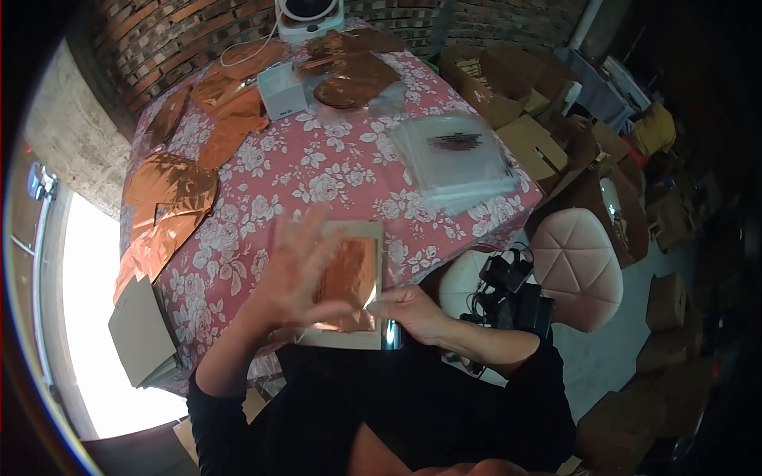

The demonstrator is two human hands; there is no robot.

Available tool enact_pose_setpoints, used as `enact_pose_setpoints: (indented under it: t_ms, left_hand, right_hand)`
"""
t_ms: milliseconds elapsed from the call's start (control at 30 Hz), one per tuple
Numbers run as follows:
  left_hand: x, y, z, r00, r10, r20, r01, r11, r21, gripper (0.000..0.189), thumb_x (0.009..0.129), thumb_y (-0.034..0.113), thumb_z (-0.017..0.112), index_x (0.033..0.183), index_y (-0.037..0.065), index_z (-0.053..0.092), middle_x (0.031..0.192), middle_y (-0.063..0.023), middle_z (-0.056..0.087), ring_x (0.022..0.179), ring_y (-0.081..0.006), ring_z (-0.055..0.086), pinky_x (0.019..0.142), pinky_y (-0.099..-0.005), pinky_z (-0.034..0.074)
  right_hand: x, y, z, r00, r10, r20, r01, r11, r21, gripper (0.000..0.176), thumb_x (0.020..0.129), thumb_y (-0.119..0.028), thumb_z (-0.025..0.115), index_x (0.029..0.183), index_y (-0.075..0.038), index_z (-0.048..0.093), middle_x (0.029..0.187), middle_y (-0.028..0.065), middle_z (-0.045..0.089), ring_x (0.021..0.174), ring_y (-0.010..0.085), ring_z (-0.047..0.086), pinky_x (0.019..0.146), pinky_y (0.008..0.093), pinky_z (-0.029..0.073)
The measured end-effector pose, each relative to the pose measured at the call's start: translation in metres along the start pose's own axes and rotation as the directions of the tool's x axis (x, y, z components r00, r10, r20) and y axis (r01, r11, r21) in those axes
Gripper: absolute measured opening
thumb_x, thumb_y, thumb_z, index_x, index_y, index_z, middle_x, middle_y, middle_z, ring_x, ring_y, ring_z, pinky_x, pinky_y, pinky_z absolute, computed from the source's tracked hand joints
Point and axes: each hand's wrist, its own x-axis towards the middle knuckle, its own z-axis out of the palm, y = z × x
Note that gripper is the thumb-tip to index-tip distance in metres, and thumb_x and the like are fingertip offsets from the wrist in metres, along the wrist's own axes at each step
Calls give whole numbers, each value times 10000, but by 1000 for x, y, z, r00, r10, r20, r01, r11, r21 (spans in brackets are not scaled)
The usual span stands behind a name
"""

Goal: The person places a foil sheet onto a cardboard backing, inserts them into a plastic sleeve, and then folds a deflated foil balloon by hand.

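A beige board (353, 341) lies at the near edge of the table, with a shiny copper-coloured foil sheet (355, 274) on top of it. My left hand (294, 270) is over the board's left part, blurred by motion, its fingers spread and nothing visible in them. At the board's right edge is my right hand (417, 313), fingers pressed together beside the foil's lower right side. What those fingertips hold, if anything, is hidden. A bright, shiny strip (392, 335) shows just below my right hand.
Copper foil pieces (171, 190) lie on the flowered tablecloth (325, 186). Clear plastic bags (456, 163) are stacked at right, beside a white box (282, 91) farther back. Beige boards (143, 337) stand at left. A pink chair (575, 270) and cardboard boxes (528, 147) are on the right.
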Motion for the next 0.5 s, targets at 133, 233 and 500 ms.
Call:
enact_pose_setpoints:
  t_ms: [133,233,500]
  left_hand:
    - [-36,-4,-8,846,-370,-383,284,922,-263,692,814,362,718,1364,43,444,1471,-265,350,1384,-408,339,1130,-540,235]
    - [-56,-5,4,685,-482,-547,304,871,-387,575,886,221,668,1369,19,430,1418,-236,433,1353,-362,399,1090,-427,344]
    - [-85,-12,12,405,-894,-193,-81,175,-981,520,932,181,622,1362,-27,416,1317,-152,513,1216,-240,504,1051,-389,370]
  right_hand:
    - [3,-22,-1,990,-123,-62,119,991,-64,170,929,-162,652,887,-8,708,767,23,668,636,76,594,574,216,477]
    - [11,-33,1,981,-179,-73,176,983,-51,191,937,-175,651,846,-17,707,722,1,649,610,58,577,554,198,450]
    - [31,-48,18,973,-228,28,229,969,-93,212,946,-177,643,822,-13,697,683,-7,630,593,52,571,549,201,457]
